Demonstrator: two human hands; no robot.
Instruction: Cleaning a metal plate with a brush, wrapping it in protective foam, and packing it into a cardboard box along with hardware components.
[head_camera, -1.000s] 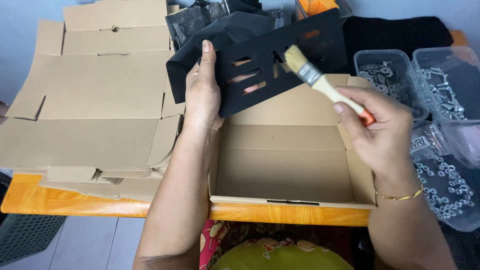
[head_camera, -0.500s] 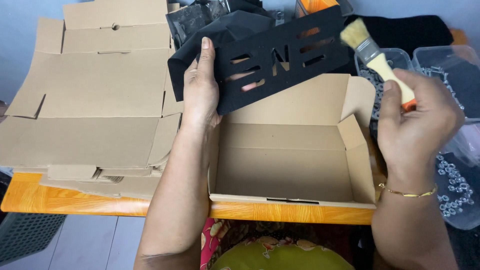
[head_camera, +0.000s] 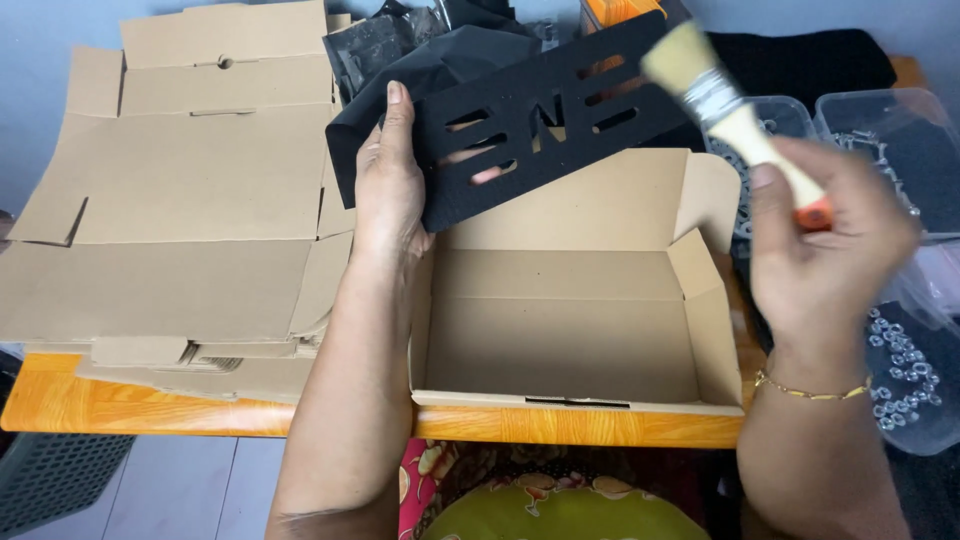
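Left hand (head_camera: 392, 190) grasping black cut-out panel (head_camera: 540, 125) by its left end, fingertips showing through the slots; panel tilted, held above back flap of open cardboard box (head_camera: 570, 330). Right hand (head_camera: 825, 255) clenched around paintbrush (head_camera: 735, 120) handle, bristles up, just beside panel's right end; blurred, contact unclear. Box at front edge of orange table (head_camera: 60, 405), right of centre. Stack of flat cardboard blanks (head_camera: 180, 210) over left side. Clear tubs of small metal hardware (head_camera: 905, 150) along right edge.
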